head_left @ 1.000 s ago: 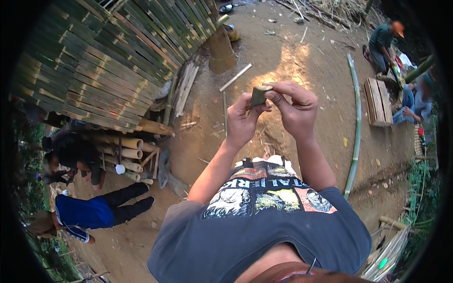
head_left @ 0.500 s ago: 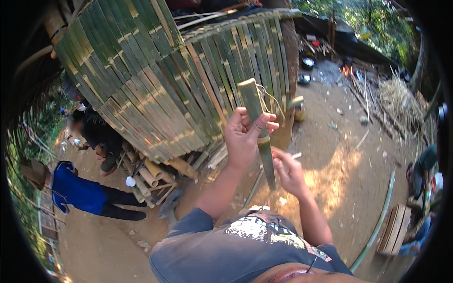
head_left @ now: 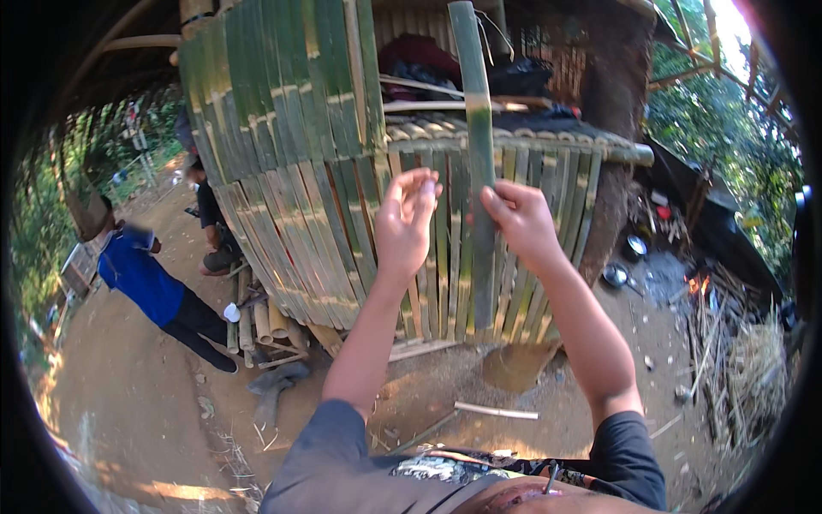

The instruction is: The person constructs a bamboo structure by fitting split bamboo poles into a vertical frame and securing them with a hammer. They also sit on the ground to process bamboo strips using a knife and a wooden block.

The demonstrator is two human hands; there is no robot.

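Note:
A long green bamboo strip [head_left: 479, 137] stands nearly upright in front of me, with a pale node ring across its upper part and thin loose fibres near its top. My right hand [head_left: 524, 224] pinches its right edge below the middle, thumb on the near face; the other fingers are partly hidden. To the left of the strip, my left hand [head_left: 406, 224] is raised and apart from it. Its fingers are loosely bent, with nothing visible in them.
Behind the strip is a slatted bamboo wall [head_left: 287, 223] with a ledge. A person in blue [head_left: 145, 274] stands left, near stacked bamboo poles [head_left: 261, 321]; another person [head_left: 210, 214] is beyond. At right, a small fire [head_left: 698, 284] burns near pots [head_left: 615, 274].
My left hand has let go of the bamboo strip and moved off to its left. My right hand now grips the strip, which is higher and more upright. The view has tilted up.

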